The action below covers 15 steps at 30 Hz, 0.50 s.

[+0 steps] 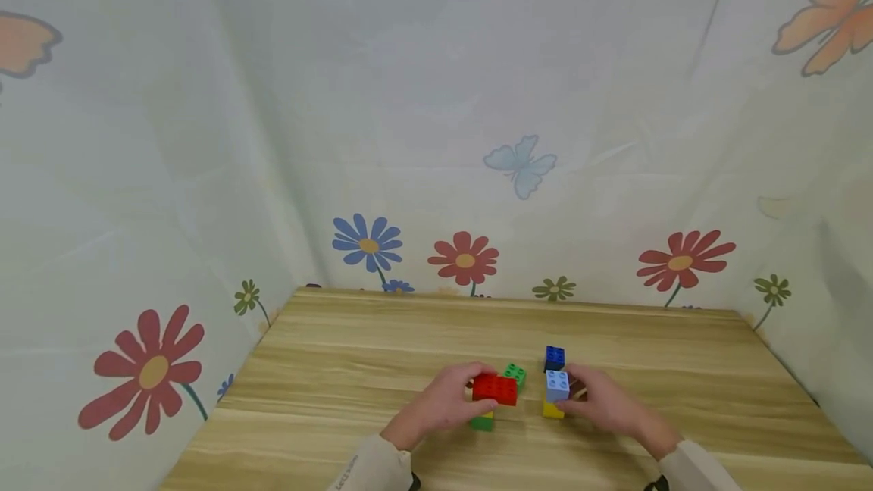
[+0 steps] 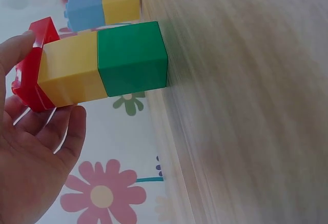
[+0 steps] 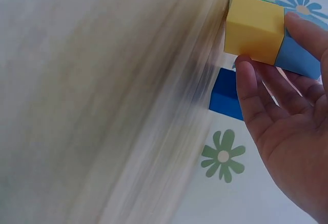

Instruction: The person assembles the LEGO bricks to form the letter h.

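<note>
My left hand (image 1: pixel 450 401) grips a long red building brick (image 1: pixel 495 389) between thumb and fingers. Under the red brick, a yellow brick (image 2: pixel 72 69) and a green brick (image 2: pixel 133 59) make a stack, with the green at the bottom by the tabletop. My right hand (image 1: pixel 603 401) pinches a light blue brick (image 1: pixel 556 385), thumb on one side and fingers on the other. Below it, a yellow brick (image 3: pixel 255 28) joins on and meets the table. The red brick overhangs the stack toward the right hand's side in the head view.
Behind the two stacks, a small green brick (image 1: pixel 514 375) and a dark blue brick (image 1: pixel 555 358) sit on the wood-grain table (image 1: pixel 355 354). A pale curtain (image 1: pixel 409 97) printed with flowers and butterflies surrounds the table's back and sides.
</note>
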{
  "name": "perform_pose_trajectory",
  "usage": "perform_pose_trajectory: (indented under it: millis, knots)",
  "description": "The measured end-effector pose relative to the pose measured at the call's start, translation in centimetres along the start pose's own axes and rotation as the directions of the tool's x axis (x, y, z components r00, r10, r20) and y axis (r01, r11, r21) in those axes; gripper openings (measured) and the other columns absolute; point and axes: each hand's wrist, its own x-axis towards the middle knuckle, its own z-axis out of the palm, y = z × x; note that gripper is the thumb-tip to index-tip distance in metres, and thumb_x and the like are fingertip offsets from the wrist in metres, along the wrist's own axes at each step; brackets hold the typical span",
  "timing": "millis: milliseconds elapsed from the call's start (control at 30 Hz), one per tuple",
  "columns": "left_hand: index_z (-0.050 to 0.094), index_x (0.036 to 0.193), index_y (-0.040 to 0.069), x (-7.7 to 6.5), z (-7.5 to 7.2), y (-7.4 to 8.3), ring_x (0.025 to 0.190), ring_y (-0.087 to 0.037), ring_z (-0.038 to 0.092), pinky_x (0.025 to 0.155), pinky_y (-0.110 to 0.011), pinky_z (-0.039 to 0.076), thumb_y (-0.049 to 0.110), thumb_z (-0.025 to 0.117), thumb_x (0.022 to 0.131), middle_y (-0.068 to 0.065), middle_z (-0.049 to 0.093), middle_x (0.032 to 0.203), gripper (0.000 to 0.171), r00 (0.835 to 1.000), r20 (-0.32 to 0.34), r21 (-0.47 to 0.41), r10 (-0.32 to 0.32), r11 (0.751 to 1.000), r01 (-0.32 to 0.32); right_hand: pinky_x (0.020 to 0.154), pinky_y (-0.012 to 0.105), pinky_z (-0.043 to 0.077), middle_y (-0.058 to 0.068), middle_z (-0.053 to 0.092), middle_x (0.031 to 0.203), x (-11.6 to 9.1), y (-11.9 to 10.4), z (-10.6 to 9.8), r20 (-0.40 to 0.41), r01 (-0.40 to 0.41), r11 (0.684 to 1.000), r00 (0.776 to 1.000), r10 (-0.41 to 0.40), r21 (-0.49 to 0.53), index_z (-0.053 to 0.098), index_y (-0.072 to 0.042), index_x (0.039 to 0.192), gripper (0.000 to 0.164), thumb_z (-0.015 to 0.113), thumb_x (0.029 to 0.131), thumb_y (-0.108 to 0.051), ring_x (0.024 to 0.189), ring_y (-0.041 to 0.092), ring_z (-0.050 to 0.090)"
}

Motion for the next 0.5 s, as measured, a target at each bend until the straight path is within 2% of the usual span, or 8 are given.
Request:
perform_pose_trajectory:
  millis: [233,333,500]
  knots:
    - [0.057,0.127,0.014,0.5,0.3,0.7,0.091,-0.005,0.053,0.075,-0.021,0.048,0.038,0.067,0.088,0.013,0.058,0.112,0.047,0.998,0.003,-0.007,-0.056,0.998,0.056,0.072,0.028,0.05,-0.003,0.061,0.096,-0.6,-0.8,0.3,0.026,-0.007,1.0,1.0,0.007,-0.019,0.057,-0.01,0.106,0.031,0.072,0.085,-0.027,0.089,0.018,0.058]
    - [0.058,0.125,0.015,0.5,0.3,0.9,0.093,-0.006,0.052,0.075,-0.02,0.048,0.037,0.068,0.087,0.012,0.058,0.113,0.045,0.999,0.006,0.007,-0.043,0.999,0.043,0.071,0.028,0.05,-0.004,0.062,0.095,-0.9,-1.4,0.6,0.049,-0.006,1.0,0.999,0.007,-0.025,0.057,-0.011,0.105,0.031,0.072,0.084,-0.029,0.088,0.017,0.059]
    - [0.061,0.119,0.017,0.7,0.5,0.8,0.088,-0.004,0.052,0.071,-0.019,0.047,0.035,0.069,0.086,0.012,0.058,0.106,0.038,1.0,0.027,0.066,0.013,0.998,-0.015,0.073,0.028,0.05,-0.004,0.061,0.1,-1.4,-2.1,1.2,0.081,0.001,1.0,0.997,-0.001,-0.002,0.057,-0.014,0.108,0.03,0.071,0.085,-0.027,0.091,0.018,0.059]
